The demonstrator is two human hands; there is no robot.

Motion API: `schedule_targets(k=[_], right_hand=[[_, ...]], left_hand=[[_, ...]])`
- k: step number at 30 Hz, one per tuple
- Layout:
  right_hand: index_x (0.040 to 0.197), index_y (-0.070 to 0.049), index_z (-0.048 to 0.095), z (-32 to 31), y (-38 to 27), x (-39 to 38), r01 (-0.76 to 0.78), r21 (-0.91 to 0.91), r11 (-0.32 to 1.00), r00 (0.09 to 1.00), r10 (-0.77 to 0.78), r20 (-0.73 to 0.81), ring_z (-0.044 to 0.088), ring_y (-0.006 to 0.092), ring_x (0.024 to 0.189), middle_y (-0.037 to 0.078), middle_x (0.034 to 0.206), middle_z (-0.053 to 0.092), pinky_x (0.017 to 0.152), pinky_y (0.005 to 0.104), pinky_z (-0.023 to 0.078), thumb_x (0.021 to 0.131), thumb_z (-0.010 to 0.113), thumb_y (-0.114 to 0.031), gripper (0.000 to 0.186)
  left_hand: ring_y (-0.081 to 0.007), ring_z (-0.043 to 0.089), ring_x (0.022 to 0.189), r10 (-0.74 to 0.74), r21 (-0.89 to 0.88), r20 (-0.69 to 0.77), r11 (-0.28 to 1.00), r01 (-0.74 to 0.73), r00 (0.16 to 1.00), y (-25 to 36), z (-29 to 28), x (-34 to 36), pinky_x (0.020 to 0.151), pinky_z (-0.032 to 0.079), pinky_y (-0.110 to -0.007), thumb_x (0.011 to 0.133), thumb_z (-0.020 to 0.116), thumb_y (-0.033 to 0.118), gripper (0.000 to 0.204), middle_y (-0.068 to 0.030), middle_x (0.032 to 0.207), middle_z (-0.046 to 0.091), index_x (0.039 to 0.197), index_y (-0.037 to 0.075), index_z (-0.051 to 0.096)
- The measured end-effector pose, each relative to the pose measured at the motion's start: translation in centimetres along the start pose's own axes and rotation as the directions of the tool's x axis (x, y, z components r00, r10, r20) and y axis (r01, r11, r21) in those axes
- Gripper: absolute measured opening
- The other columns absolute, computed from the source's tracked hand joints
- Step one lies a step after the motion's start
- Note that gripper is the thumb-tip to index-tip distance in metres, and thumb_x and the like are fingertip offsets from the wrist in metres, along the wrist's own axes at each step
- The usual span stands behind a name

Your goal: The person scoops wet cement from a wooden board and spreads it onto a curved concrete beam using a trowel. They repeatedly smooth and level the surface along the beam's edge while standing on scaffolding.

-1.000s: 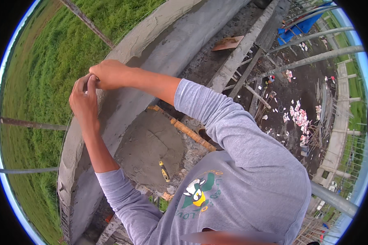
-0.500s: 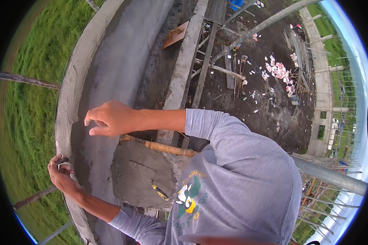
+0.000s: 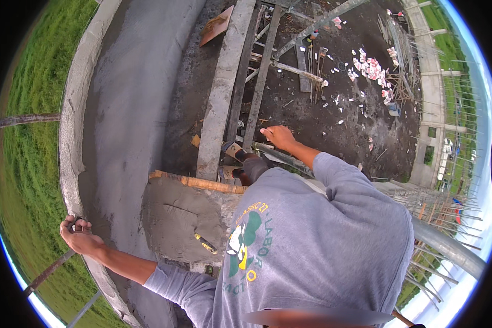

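Observation:
My left hand (image 3: 82, 239) lies on the rough top of a curved concrete wall (image 3: 72, 164), its fingers curled at the edge. A small dark patch shows between thumb and fingers; I cannot make out what it is. Over the dark ground my right hand (image 3: 279, 137) hangs with its fingers bent together, and nothing shows in it. Between my left arm and my shirt, a yellow and black utility knife (image 3: 206, 244) rests on a slab of smoothed grey mortar (image 3: 175, 229). A split bamboo strip (image 3: 202, 183) borders that slab.
Below me, my feet (image 3: 232, 150) are by a narrow concrete beam (image 3: 218, 98) and wooden planks (image 3: 262, 82). A plywood piece (image 3: 217, 26) leans farther off. Metal pipes (image 3: 317, 33) cross nearby. Torn bags (image 3: 370, 68) litter the ground. Grass (image 3: 33, 158) lies beyond the wall.
My right hand has swung from over the mortared channel to the right and back toward my side. My left hand stays at the wall. My view has shifted, showing my feet.

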State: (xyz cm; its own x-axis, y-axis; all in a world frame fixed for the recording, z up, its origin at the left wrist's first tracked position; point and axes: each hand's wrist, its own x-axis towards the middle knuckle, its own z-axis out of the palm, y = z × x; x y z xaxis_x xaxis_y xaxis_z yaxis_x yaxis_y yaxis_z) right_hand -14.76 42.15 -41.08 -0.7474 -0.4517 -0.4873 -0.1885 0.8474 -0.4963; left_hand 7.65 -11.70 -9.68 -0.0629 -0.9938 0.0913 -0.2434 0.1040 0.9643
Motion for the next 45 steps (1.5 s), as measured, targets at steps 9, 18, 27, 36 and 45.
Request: schedule_targets(k=[9, 18, 27, 36, 45], right_hand=[[0.143, -0.016, 0.053, 1.0, 10.7, -4.9, -0.21, -0.231, 0.95, 0.945, 0.258, 0.201, 0.067, 0.0431, 0.11, 0.025, 0.121, 0.066, 0.097, 0.0494, 0.052, 0.092, 0.06, -0.012, 0.052], [0.13, -0.012, 0.066, -0.9, 7.7, 6.0, 0.009, 0.012, 1.0, 0.964, -0.011, 0.265, 0.065, 0.0414, 0.116, 0.022, 0.127, 0.067, 0.103, 0.0459, 0.051, 0.092, 0.066, -0.03, 0.042], [0.117, -0.009, 0.07, -6.4, 5.8, 23.0, 0.058, 0.218, 0.974, 0.985, -0.092, 0.146, 0.071, 0.0316, 0.106, 0.015, 0.113, 0.075, 0.092, 0.0415, 0.054, 0.098, 0.065, -0.039, 0.036], [0.113, -0.009, 0.071, -1.4, 14.1, 18.9, -0.212, 0.309, 0.927, 0.977, 0.194, 0.091, 0.071, 0.0362, 0.103, 0.016, 0.107, 0.076, 0.09, 0.0442, 0.054, 0.097, 0.066, -0.038, 0.034], [0.113, -0.015, 0.069, 1.7, 20.8, 5.2, -0.58, 0.008, 0.814, 0.579, 0.405, 0.707, 0.065, 0.0255, 0.081, 0.01, 0.095, 0.07, 0.071, 0.048, 0.05, 0.099, 0.058, -0.047, 0.037]], left_hand=[[-0.014, 0.053, 0.065, -0.015, 0.008, 0.052, 1.0, 0.015, 0.999, -0.2, 0.0, 0.2, 0.056, 0.046, -0.029, 0.106, 0.038, 0.023, 0.027, -0.0068, 0.094, 0.06, 0.106, 0.003, 0.056], [-0.0136, 0.052, 0.064, -0.057, -0.038, -0.063, 0.998, 0.054, 0.996, 0.4, 0.8, -1.0, 0.057, 0.046, -0.029, 0.102, 0.043, 0.024, 0.022, -0.0049, 0.092, 0.057, 0.104, 0.006, 0.056], [-0.0121, 0.047, 0.061, -0.132, -0.088, -0.255, 0.99, 0.112, 0.958, 0.2, 2.4, -0.2, 0.055, 0.038, -0.029, 0.102, 0.045, 0.029, 0.022, -0.0022, 0.084, 0.055, 0.096, 0.01, 0.051], [-0.0115, 0.048, 0.062, -0.114, -0.068, -0.221, 0.993, 0.102, 0.968, 0.2, 1.6, 0.1, 0.056, 0.038, -0.028, 0.102, 0.046, 0.029, 0.018, 0.0001, 0.087, 0.058, 0.095, 0.013, 0.052], [-0.0142, 0.054, 0.057, -0.054, -0.098, -0.226, 0.995, 0.032, 0.973, 0.2, 2.4, -1.1, 0.05, 0.045, -0.031, 0.102, 0.04, 0.023, 0.021, -0.0075, 0.089, 0.059, 0.1, 0.007, 0.053]])
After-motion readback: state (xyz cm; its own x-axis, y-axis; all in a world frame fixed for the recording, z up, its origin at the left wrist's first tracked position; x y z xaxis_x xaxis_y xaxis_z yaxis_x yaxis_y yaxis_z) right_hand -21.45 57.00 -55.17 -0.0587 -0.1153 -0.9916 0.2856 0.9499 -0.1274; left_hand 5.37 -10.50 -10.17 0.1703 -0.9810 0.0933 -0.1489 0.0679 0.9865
